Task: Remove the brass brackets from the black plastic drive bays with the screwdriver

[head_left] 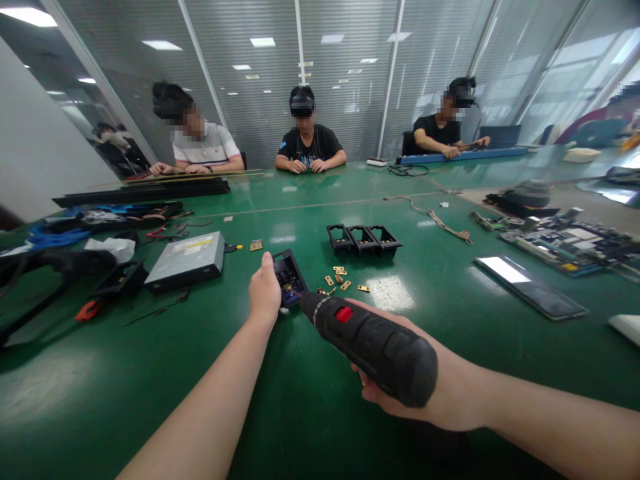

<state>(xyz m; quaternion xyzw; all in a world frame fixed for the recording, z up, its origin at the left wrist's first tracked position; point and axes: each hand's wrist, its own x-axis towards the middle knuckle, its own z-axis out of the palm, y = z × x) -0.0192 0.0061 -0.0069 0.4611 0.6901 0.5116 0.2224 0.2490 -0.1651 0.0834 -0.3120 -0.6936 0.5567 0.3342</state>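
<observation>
My left hand point(265, 291) is closed on the near left edge of a small black plastic housing point(289, 275) lying on the green table point(320, 413). My right hand point(400, 393) grips a black electric screwdriver point(373, 345) with a red switch; its tip points into the near end of the housing. Several small brass plates point(341, 279) lie scattered just right of the housing. A row of three more black housings point(363, 239) sits farther back.
A grey optical drive point(186, 260) and black parts lie to the left, with an orange-handled tool point(89, 310). A circuit board point(565, 241) and a dark flat panel point(530, 287) lie to the right. Several people sit at the table's far side.
</observation>
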